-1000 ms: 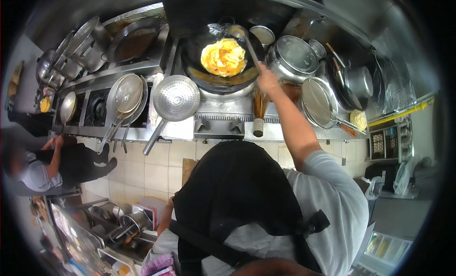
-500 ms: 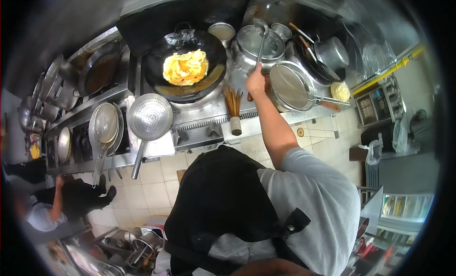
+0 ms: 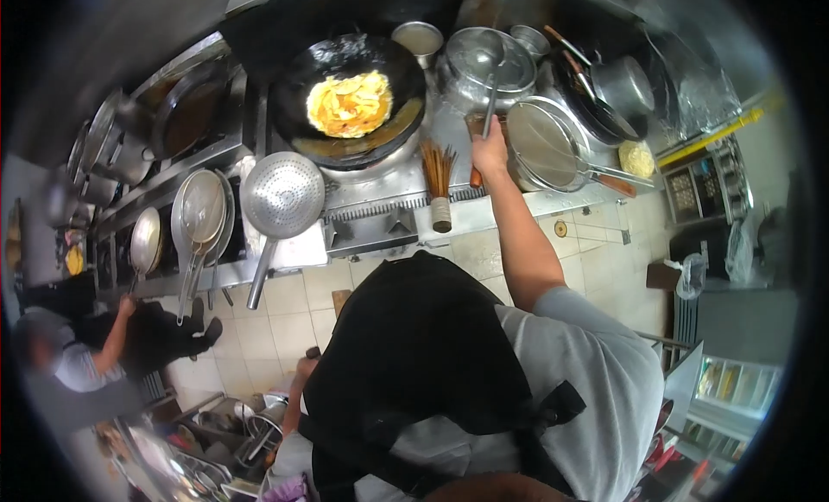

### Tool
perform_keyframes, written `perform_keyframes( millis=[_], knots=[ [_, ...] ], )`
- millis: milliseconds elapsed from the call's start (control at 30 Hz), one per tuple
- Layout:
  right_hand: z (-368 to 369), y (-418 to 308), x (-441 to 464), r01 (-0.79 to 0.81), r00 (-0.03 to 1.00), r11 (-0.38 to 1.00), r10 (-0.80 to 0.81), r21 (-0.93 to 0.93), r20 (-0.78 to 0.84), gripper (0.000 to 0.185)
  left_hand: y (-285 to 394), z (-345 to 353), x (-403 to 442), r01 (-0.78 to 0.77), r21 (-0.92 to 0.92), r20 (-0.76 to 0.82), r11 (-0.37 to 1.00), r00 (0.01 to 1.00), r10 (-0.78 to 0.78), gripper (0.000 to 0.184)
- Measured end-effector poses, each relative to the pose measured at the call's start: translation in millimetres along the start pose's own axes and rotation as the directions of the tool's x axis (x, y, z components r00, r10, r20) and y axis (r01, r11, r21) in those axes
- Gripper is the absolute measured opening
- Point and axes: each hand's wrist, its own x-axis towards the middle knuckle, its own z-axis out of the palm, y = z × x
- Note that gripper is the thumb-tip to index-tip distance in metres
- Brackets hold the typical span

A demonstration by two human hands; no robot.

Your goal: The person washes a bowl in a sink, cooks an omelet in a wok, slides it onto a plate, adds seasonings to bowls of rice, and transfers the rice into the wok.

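Note:
My right hand (image 3: 490, 149) is closed around the handle of a ladle (image 3: 491, 100). The ladle's bowl hangs over a lidded or liquid-filled metal pot (image 3: 462, 66); which of the two I cannot tell. My left hand (image 3: 301, 369) shows low beside the apron, seemingly closed around a small dark thing that I cannot make out. In the black wok (image 3: 289, 113) lies a yellow egg mixture (image 3: 350, 104), set at the edges and runny in places. A bamboo brush (image 3: 439, 187) stands between the wok and my right hand, near a round mesh strainer (image 3: 544, 139).
A perforated skimmer (image 3: 282, 193) lies left of the wok, its handle past the counter edge. More strainers (image 3: 200, 208) and pans stand further left. A co-worker (image 3: 91, 351) stands at far left, one hand on a pan handle. Noodle-like yellow food (image 3: 636, 159) sits at right.
My right hand and the ladle have come slightly nearer to me. My left hand has come into view beside the apron. The co-worker's hand has moved up to a pan handle.

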Motion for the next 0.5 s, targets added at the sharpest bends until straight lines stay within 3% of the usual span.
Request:
perform_keyframes(
  millis=[33,133,200,233,267,300,333,400,467,500],
  knots=[
    [-36,-39,-23,-0.184,0.969,0.983,0.178,0.019,0.169,0.081,4,-3,-3,-0.014,0.017,-0.011,1.000,1.000,0.014,0.047],
    [-52,-37,-73,-0.139,0.973,0.990,0.136,0.001,0.186,0.080,20,-7,-9,-0.031,0.030,-0.048,0.999,0.998,0.033,0.047],
    [-57,-11,-109,0.010,0.986,0.991,-0.032,0.132,0.166,0.084,37,-6,-33,-0.001,0.017,-0.078,1.000,0.997,0.003,0.049],
    [-45,19,-124,0.245,0.969,0.963,-0.248,0.110,0.016,0.082,53,-5,-48,0.023,0.018,-0.099,1.000,0.995,-0.021,0.051],
    [-59,19,-140,0.073,0.980,0.990,-0.093,0.118,0.178,0.081,61,-5,-54,0.050,0.020,-0.120,0.999,0.992,-0.047,0.054],
    [-63,26,-153,0.089,0.974,0.993,-0.104,0.083,0.201,0.081,31,2,-19,0.011,0.159,-0.063,0.987,0.998,-0.001,0.044],
    [-63,40,-161,0.066,0.965,0.997,-0.072,0.035,0.253,0.081,23,4,-15,0.020,0.146,-0.070,0.989,0.997,-0.010,0.044],
    [-53,63,-172,0.080,0.955,0.996,-0.063,-0.047,0.291,0.080,5,12,-18,0.030,-0.245,0.227,0.969,0.974,0.028,0.035],
    [-34,85,-172,0.069,0.942,0.992,-0.031,-0.101,0.334,0.080,-9,18,-8,0.198,-0.388,0.235,0.900,0.966,-0.111,0.032],
    [-24,99,-178,0.050,0.933,0.985,0.013,-0.165,0.360,0.080,-22,8,3,0.044,-0.122,0.192,0.992,0.981,-0.020,0.032]
  ],
)
